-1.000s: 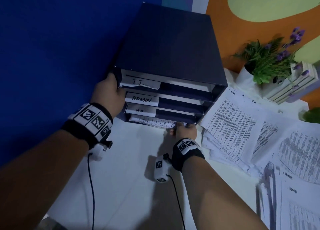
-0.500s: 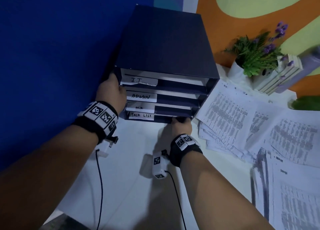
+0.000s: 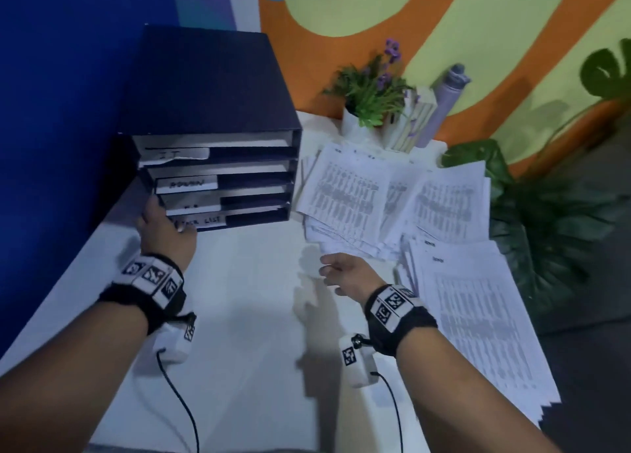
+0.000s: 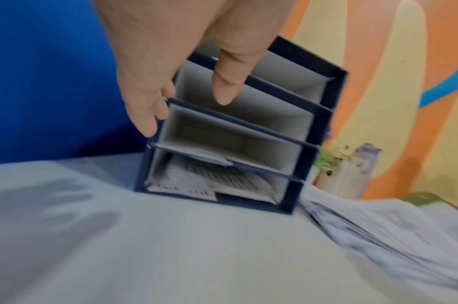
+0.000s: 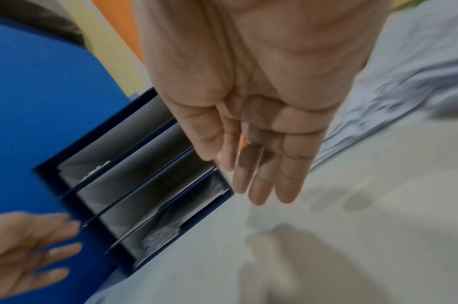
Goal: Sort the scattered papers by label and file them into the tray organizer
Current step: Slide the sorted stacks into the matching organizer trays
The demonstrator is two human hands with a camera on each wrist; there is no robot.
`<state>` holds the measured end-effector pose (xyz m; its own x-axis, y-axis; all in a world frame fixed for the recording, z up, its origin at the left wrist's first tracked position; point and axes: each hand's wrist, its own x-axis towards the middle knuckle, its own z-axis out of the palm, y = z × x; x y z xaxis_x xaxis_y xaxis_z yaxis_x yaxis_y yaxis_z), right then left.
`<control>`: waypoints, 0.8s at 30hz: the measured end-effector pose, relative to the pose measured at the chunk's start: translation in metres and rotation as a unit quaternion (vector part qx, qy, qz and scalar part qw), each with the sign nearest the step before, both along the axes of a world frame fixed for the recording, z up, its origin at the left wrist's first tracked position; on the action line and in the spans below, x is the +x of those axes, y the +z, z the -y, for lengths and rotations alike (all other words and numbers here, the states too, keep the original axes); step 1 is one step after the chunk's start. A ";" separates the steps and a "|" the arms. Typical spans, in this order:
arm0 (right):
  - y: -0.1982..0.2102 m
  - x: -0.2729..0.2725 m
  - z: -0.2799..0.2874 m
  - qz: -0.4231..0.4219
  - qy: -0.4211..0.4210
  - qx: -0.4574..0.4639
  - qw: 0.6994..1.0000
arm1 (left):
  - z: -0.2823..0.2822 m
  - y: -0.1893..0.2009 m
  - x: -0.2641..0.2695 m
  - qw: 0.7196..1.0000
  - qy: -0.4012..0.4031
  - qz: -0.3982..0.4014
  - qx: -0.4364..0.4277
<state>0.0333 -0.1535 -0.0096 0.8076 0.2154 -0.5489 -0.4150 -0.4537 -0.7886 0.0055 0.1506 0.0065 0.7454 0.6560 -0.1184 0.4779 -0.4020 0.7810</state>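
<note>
Now printed sheets (image 4: 217, 181) are lying in the tray organizer's (image 3: 218, 87) bottom slot.
Right hand (image 3: 345, 271) is hovering open, having left that slot; left hand (image 3: 164, 230), open, is still touching its corner.

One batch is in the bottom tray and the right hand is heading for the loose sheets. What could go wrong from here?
1. The scattered papers overlap in a fanned heap, so the open right hand may lift sheets with mixed labels.
2. Sheets in the bottom tray look askew, so the next batch may catch on them.
3. The left hand only touches the tray organizer, so a hard push might shift it.
</note>
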 end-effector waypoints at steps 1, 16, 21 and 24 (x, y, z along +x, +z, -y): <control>-0.001 -0.004 0.021 0.017 -0.012 -0.025 0.999 | 0.013 -0.010 -0.005 0.999 -0.022 -0.018 -0.019; -0.004 -0.035 0.280 0.085 -0.119 -0.446 0.883 | 0.255 -0.037 -0.033 0.891 -0.370 -0.237 -0.116; -0.020 -0.029 0.311 0.029 -0.120 -0.418 0.900 | 0.307 -0.045 -0.035 0.865 -0.402 -0.277 -0.117; -0.021 -0.026 0.315 -0.008 -0.153 -0.368 0.917 | 0.327 -0.052 -0.033 0.866 -0.398 -0.274 -0.128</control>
